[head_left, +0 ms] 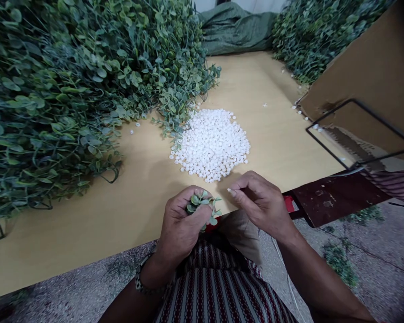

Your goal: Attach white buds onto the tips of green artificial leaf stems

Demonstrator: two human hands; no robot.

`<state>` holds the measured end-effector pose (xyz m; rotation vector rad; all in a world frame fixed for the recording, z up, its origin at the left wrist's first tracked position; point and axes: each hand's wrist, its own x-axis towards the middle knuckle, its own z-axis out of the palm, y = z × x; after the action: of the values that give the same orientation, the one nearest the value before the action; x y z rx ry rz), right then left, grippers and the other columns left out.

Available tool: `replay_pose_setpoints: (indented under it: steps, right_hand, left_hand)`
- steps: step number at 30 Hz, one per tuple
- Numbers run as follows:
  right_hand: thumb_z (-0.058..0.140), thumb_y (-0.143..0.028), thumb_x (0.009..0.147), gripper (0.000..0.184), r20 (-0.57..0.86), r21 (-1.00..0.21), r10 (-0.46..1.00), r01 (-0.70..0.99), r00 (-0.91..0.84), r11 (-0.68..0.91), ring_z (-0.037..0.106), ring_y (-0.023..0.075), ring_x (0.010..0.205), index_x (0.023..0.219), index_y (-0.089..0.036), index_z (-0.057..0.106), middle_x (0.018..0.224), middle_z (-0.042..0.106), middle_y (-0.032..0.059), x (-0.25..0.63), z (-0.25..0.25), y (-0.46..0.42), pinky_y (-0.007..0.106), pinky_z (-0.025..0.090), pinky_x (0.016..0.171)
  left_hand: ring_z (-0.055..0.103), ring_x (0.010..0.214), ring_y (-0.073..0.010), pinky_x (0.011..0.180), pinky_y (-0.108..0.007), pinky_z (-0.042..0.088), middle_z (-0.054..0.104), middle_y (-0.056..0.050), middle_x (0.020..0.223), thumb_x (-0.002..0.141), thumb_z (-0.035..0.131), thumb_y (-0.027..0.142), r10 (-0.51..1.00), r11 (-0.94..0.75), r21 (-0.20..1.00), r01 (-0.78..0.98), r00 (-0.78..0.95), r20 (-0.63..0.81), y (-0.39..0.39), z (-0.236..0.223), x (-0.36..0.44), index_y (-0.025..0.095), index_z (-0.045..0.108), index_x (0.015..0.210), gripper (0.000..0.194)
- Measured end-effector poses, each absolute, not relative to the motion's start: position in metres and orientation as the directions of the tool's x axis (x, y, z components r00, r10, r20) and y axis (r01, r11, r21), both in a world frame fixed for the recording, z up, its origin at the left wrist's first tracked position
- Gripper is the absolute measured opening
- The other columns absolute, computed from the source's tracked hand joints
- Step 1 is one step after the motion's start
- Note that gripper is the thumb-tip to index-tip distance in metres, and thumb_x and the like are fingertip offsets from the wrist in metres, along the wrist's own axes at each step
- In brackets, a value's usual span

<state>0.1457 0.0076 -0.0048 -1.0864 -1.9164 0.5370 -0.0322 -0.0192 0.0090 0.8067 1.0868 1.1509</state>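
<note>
My left hand (182, 224) is closed around a small sprig of artificial green leaves (195, 206), whose leaf tips stick out past the thumb and fingers. To its right, my right hand (261, 204) is closed in a pinch, apart from the sprig. A small white piece (229, 190) shows at its fingertips; it looks like one of the white beads, though it is too small to be sure. Just beyond both hands, a heap of small white ring-like beads (213, 143) lies on the wooden tabletop (148, 179).
Piled artificial foliage (70, 89) covers the table's left side, its lowest sprigs touching the heap. More foliage (309, 36) stands at the back right, beside a cardboard piece (363, 76) and a black wire frame (387, 130). Green cloth (239, 29) lies along the back. Leafy scraps (340, 264) litter the floor.
</note>
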Motion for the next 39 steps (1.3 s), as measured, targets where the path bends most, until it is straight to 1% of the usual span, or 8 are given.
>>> replay_pose_setpoints:
  steps: [2,5,8,13,17,24,29,39]
  right_hand:
    - [0.061,-0.014,0.088,0.009,0.414,-0.841,0.890,0.292,-0.192,0.455,0.054,0.0116,0.071,0.082,-0.020,0.060,0.075,0.057,-0.0013,0.141,-0.001,0.002,0.026,0.044,0.063]
    - [0.064,-0.019,0.088,0.007,0.288,-0.951,0.952,0.084,-0.106,0.298,0.054,0.0106,0.071,0.082,-0.021,0.062,0.075,0.058,-0.0024,0.134,-0.001,-0.005,0.024,0.044,0.063]
    - [0.066,-0.023,0.088,0.006,0.189,-0.978,0.981,-0.099,-0.040,0.184,0.055,0.0103,0.072,0.082,-0.022,0.063,0.076,0.060,-0.0025,0.129,-0.006,-0.011,0.023,0.044,0.063]
    - [0.068,-0.022,0.087,0.005,0.158,-0.949,0.987,-0.279,-0.013,0.148,0.059,0.0094,0.072,0.083,-0.023,0.065,0.080,0.065,-0.0031,0.128,-0.014,-0.015,0.023,0.047,0.067]
    - [0.067,-0.019,0.087,0.005,0.176,-0.938,0.984,-0.302,0.009,0.170,0.062,0.0097,0.072,0.085,-0.023,0.066,0.082,0.067,-0.0026,0.128,-0.016,-0.016,0.024,0.050,0.069]
    - [0.068,-0.018,0.086,0.006,0.185,-0.933,0.981,-0.303,0.060,0.195,0.062,0.0107,0.069,0.084,-0.023,0.067,0.080,0.068,-0.0018,0.126,-0.018,-0.018,0.025,0.050,0.065]
    - [0.068,-0.018,0.086,0.005,0.210,-0.941,0.974,-0.253,0.086,0.225,0.062,0.0113,0.069,0.084,-0.023,0.067,0.079,0.068,-0.0011,0.127,-0.021,-0.018,0.025,0.050,0.065]
    - [0.066,-0.018,0.086,0.006,0.255,-0.950,0.959,-0.155,0.120,0.272,0.062,0.0123,0.068,0.086,-0.023,0.067,0.079,0.067,-0.0004,0.125,-0.023,-0.020,0.026,0.052,0.063]
  left_hand:
    - [0.045,0.050,-0.0072,0.048,-0.019,0.037,0.055,0.003,0.058,0.071,0.062,0.019,0.967,0.253,0.919,-0.301,0.067,-0.244,-0.019,0.010,-0.027,0.016,0.062,0.067,0.005]
    - [0.045,0.049,-0.0080,0.047,-0.020,0.037,0.052,0.003,0.057,0.070,0.062,0.019,0.969,0.249,0.924,-0.291,0.072,-0.238,-0.020,0.009,-0.018,0.016,0.060,0.065,0.006]
    - [0.046,0.052,-0.0091,0.049,-0.021,0.038,0.051,0.003,0.057,0.069,0.062,0.018,0.977,0.214,0.933,-0.289,0.044,-0.211,-0.020,0.006,-0.011,0.016,0.060,0.064,0.006]
    - [0.045,0.052,-0.0094,0.050,-0.022,0.037,0.050,0.004,0.057,0.069,0.063,0.018,0.985,0.171,0.939,-0.298,0.021,-0.173,-0.019,0.002,-0.004,0.017,0.060,0.064,0.006]
    - [0.043,0.051,-0.0089,0.048,-0.022,0.036,0.046,0.005,0.056,0.068,0.060,0.015,0.990,0.133,0.945,-0.300,-0.012,-0.143,-0.019,0.002,0.000,0.017,0.057,0.059,0.010]
    - [0.041,0.051,-0.0086,0.048,-0.022,0.033,0.045,0.005,0.056,0.069,0.057,0.012,0.994,0.091,0.956,-0.278,-0.034,-0.104,-0.018,0.000,0.004,0.018,0.055,0.059,0.012]
    - [0.040,0.050,-0.0083,0.046,-0.022,0.032,0.046,0.005,0.056,0.069,0.056,0.012,0.995,0.088,0.956,-0.279,-0.023,-0.098,-0.018,-0.001,0.005,0.017,0.056,0.060,0.011]
    - [0.045,0.052,-0.0090,0.048,-0.022,0.036,0.052,0.004,0.055,0.066,0.056,0.012,0.993,0.090,0.970,-0.227,-0.050,-0.104,-0.017,0.003,0.007,0.017,0.059,0.059,0.009]
